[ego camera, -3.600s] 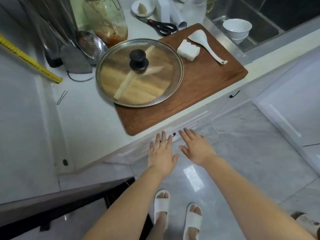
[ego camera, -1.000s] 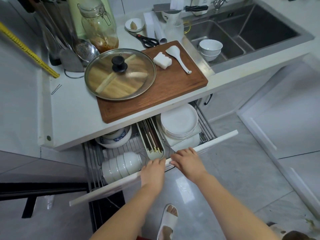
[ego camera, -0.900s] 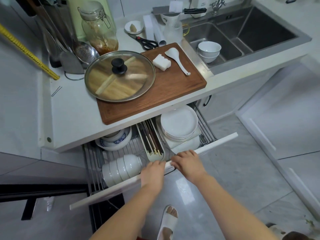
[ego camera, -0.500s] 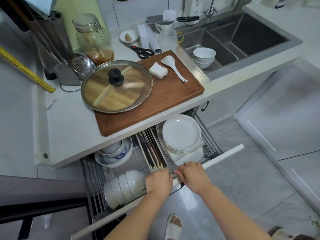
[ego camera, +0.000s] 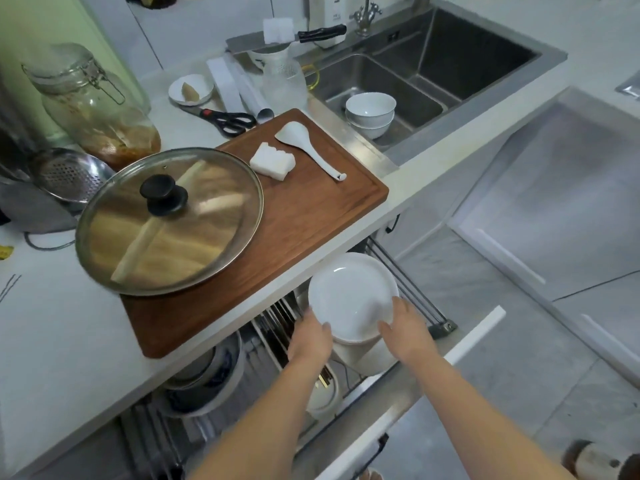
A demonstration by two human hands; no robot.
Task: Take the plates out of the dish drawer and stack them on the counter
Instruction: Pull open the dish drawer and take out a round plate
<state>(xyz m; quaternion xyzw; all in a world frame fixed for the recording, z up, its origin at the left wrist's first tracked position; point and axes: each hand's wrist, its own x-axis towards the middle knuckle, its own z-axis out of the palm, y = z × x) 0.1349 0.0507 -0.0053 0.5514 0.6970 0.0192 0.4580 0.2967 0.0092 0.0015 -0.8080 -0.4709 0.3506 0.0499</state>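
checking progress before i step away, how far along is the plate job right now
Done: the dish drawer is pulled open. In hand: the left hand and right hand grip opposite sides of the stack of white plates, down at the drawer. Whether it has left the rack is unclear. Left: nothing is on the counter yet, so lifting and setting down remain. The cutting board and pot lid fill the nearest stretch.

head view, steeply down, near counter (ego camera: pixel 86 341)

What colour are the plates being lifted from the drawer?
Plain white, no pattern visible, on the plates; shown in the head view.
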